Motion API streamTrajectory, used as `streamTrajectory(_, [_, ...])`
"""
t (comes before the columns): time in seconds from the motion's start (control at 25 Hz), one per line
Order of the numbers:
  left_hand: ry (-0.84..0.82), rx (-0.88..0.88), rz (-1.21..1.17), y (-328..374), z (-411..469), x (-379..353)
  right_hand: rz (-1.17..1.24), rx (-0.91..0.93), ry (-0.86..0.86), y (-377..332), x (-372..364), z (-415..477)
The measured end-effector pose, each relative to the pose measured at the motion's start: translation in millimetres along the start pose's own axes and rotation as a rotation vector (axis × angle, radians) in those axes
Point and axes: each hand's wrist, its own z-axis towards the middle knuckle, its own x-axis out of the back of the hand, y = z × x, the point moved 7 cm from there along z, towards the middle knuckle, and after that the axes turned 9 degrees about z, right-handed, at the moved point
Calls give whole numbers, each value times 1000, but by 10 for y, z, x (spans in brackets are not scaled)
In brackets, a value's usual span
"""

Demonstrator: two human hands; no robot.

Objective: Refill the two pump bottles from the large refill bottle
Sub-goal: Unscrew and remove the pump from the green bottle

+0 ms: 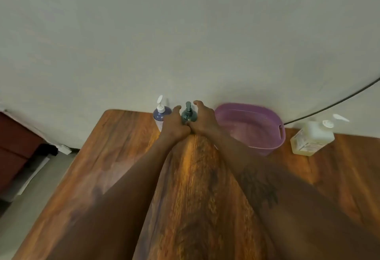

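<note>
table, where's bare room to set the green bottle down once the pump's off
Free: the near table between the forearms, the left side up to the purple bottle, and the gap between basin and refill bottle. Crowded: the back edge, where both hands flank the green bottle beside the basin.

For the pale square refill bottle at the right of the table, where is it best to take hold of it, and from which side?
Grip the refill bottle around its broad square body, below the shoulder, probably coming from the near side with the right hand. It stands upright with its flat faces exposed. The white pump head on top is thin and juts out, so it would likely give a poor hold. The pink tub stands at its left.
</note>
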Motion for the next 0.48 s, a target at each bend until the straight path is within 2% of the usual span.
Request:
streamTrajectory(0.16, [16,-60,28,-14,119,-194,-29,-17,1,171,-181,190])
streamTrajectory(0.48, [241,-142,-92,-83,-76,-324,-87,108,101,114,-120,84])
